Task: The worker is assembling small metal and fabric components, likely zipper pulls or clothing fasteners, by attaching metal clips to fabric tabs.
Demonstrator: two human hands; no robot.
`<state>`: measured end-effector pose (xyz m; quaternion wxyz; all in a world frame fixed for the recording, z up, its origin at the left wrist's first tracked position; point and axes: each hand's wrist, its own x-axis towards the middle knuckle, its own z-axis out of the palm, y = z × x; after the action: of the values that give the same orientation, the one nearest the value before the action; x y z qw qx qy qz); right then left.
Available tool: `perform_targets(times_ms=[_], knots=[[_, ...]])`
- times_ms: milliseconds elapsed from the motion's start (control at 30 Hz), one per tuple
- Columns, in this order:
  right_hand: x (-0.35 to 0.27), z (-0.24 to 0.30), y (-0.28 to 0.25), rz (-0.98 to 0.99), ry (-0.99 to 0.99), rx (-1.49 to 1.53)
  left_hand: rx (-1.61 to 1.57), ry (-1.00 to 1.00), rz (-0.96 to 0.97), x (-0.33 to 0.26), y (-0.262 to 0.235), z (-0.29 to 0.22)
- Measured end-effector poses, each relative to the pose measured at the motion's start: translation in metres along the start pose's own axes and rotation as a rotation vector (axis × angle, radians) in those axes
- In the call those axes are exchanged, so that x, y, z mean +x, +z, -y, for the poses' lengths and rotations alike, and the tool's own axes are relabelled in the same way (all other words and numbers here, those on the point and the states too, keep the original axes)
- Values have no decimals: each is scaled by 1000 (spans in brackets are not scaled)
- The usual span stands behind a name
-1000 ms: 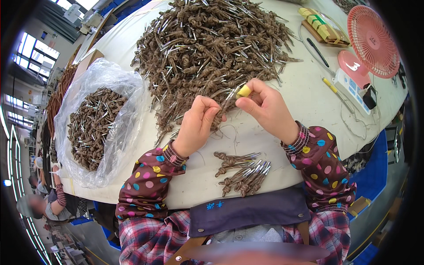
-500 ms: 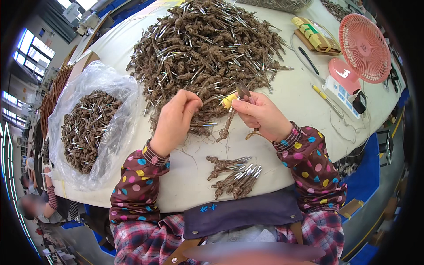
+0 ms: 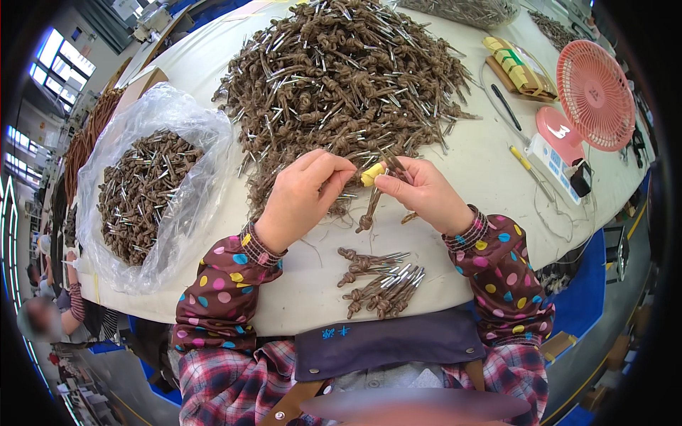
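Holding knotted cord (image 3: 365, 223) in right hand (image 3: 430, 197) near far pile (image 3: 341, 78); cannot tell if gripping anything in left hand (image 3: 300, 197).

1. A pale table (image 3: 490, 195) is set centrally.
2. Paned windows (image 3: 62, 58) are seen near a dark curtain (image 3: 108, 25).
3. Strip lights (image 3: 12, 216) are ranged far left.
4. Grey floor (image 3: 602, 341) is marked in yellow.

A hand could pass over bare worktop (image 3: 494, 170) between the right hand (image 3: 425, 195) and the yellow-handled tool (image 3: 521, 157); the knotted-cord heap (image 3: 334, 78) bars the far side, the open plastic bag (image 3: 193, 202) the left.
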<state>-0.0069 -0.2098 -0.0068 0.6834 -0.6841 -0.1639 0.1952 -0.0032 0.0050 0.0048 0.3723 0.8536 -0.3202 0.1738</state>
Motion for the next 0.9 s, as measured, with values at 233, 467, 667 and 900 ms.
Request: perform_targets(times_ms=[233, 467, 667, 900], knots=[[-2, -1, -14, -125, 135, 177, 515, -115, -28, -3, -66, 45], [0, -4, -3, -120, -46, -47, 292, -46, 79, 11, -32, 4], [1, -8, -2, -117, -19, -40, 316, 185, 81, 21, -8, -3], [-1, 1, -6, -194, 12, -23, 553, 156, -59, 23, -29, 13]])
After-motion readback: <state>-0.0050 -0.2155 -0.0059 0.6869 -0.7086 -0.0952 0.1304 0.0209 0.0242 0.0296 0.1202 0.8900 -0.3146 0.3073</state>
